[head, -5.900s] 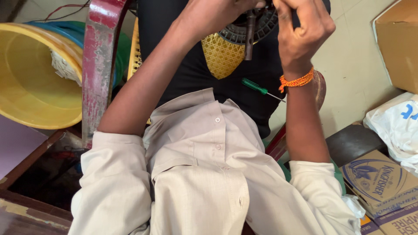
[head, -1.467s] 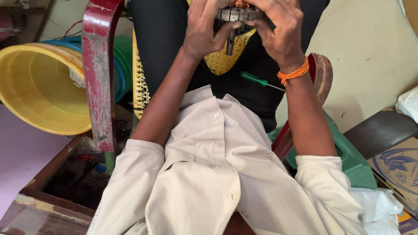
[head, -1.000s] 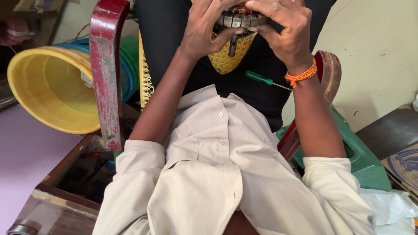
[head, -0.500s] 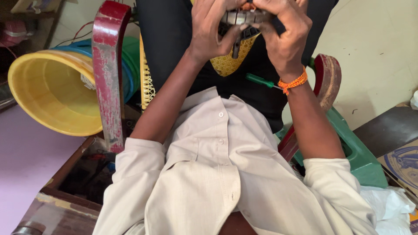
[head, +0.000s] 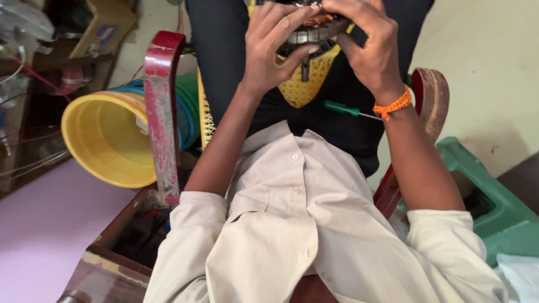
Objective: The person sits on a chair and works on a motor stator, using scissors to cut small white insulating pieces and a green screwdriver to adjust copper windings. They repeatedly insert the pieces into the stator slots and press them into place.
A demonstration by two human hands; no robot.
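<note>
Both hands are raised over my lap at the top of the view. My left hand [head: 269, 50] and my right hand [head: 368, 47] together grip a round metal motor part with copper windings [head: 314, 31], mostly hidden by the fingers. A dark stub hangs from its underside. An orange thread band circles my right wrist. A green-handled screwdriver [head: 342, 109] lies on my dark-trousered lap, beside the yellow woven seat [head: 303, 90].
A red worn chair arm [head: 160, 112] stands at my left, another [head: 429, 101] at my right. Stacked yellow, blue and green tubs [head: 112, 134] lie on their side at left. A green plastic stool [head: 488, 202] sits at right. A wooden box [head: 120, 247] is at lower left.
Over the frames, my hands stay closed on the motor part and turn it slightly. The view has drifted a little; the screwdriver has not moved.
</note>
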